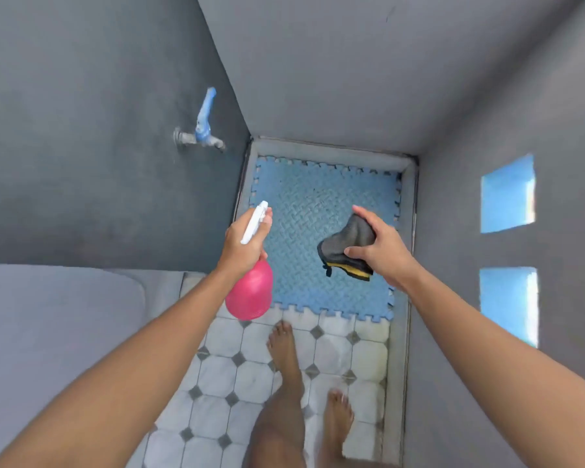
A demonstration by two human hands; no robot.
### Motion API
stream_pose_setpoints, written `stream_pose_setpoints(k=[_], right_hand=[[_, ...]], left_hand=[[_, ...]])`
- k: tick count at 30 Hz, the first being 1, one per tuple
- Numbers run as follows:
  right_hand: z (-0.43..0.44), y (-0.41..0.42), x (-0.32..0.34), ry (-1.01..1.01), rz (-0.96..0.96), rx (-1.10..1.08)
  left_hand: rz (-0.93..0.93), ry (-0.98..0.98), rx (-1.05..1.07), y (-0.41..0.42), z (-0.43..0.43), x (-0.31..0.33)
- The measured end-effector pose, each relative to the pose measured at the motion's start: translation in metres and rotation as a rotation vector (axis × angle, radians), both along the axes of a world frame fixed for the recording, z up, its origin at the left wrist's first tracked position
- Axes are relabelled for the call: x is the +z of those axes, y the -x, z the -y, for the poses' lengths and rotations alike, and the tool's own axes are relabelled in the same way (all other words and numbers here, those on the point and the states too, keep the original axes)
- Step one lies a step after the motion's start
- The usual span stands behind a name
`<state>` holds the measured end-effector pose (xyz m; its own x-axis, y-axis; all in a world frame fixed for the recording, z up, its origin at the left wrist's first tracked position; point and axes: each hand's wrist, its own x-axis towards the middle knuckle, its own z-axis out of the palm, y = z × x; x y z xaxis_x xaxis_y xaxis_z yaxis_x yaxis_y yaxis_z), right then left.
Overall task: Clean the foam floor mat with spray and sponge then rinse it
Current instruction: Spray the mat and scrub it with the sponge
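At about nine o'clock in the view, a tap with a blue handle (204,125) is sticking out from the grey wall (81,163). Just to the right, near the centre, the left hand (245,243) is gripping a spray bottle (250,292) around its neck; the white spray head (254,222) is pointing toward twelve o'clock and the pink body is hanging below the hand. The hand is closed around the bottle, with a finger lying near the trigger.

Under both hands, the blue foam mat (304,204) is lying flat on the floor, filling the far end of the narrow stall, from the centre toward twelve o'clock. Its toothed edge is touching the white tiled floor (223,366) at six o'clock, where two bare feet (282,346) are standing.

At about three o'clock from the bottle, the right hand (380,248) is holding a sponge (348,248), grey on top and yellow beneath, pinched between thumb and fingers above the mat. Farther right, two bright square openings (507,194) are showing in the right wall.
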<state>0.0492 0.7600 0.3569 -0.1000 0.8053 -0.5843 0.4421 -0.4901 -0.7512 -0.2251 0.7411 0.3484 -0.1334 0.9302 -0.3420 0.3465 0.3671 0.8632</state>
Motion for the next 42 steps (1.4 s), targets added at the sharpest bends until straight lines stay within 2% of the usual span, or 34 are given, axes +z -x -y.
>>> stream_pose_setpoints(k=[2,4,10,12,15,18,20,22,24,27,31,34,38,42], right_hand=[[0.005,0.002,-0.041,-0.014,0.240,0.235],[0.013,0.003,-0.097,-0.029,0.410,0.375],[0.014,0.006,-0.255,-0.184,0.653,0.578],[0.006,0.009,-0.295,-0.257,0.694,0.571],[-0.017,0.019,-0.345,-0.315,0.612,0.562],[-0.045,0.030,-0.369,-0.357,0.528,0.516],[-0.064,0.038,-0.370,-0.548,0.512,0.497],[-0.081,0.049,-0.361,-0.746,0.505,0.564],[-0.091,0.064,-0.345,-0.760,0.455,0.527],[-0.095,0.084,-0.329,-0.638,0.369,0.231],[-0.073,0.101,-0.335,-0.117,-0.204,-0.182],[-0.046,0.095,-0.365,0.103,-0.372,-0.308],[-0.038,0.075,-0.389,0.181,-0.383,-0.309],[-0.057,0.063,-0.386,0.104,-0.415,-0.438]], left_hand=[[-0.034,0.006,-0.006,0.007,0.012,-0.045],[-0.073,0.019,-0.040,0.012,0.029,-0.107],[-0.150,0.100,-0.072,0.039,0.062,-0.269],[-0.175,0.106,-0.066,0.050,0.069,-0.313],[-0.181,0.103,-0.061,0.066,0.077,-0.364],[-0.178,0.066,-0.059,0.074,0.075,-0.392],[-0.167,0.073,-0.049,0.077,0.069,-0.402],[-0.251,0.108,-0.097,0.079,0.064,-0.412],[-0.306,0.174,-0.136,0.082,0.063,-0.423],[-0.291,0.238,-0.126,0.088,0.077,-0.428],[-0.240,0.193,-0.066,0.103,0.114,-0.418],[-0.250,0.139,0.071,0.109,0.128,-0.417],[-0.310,0.078,0.072,0.103,0.134,-0.420],[-0.335,0.091,0.017,0.105,0.137,-0.417]])
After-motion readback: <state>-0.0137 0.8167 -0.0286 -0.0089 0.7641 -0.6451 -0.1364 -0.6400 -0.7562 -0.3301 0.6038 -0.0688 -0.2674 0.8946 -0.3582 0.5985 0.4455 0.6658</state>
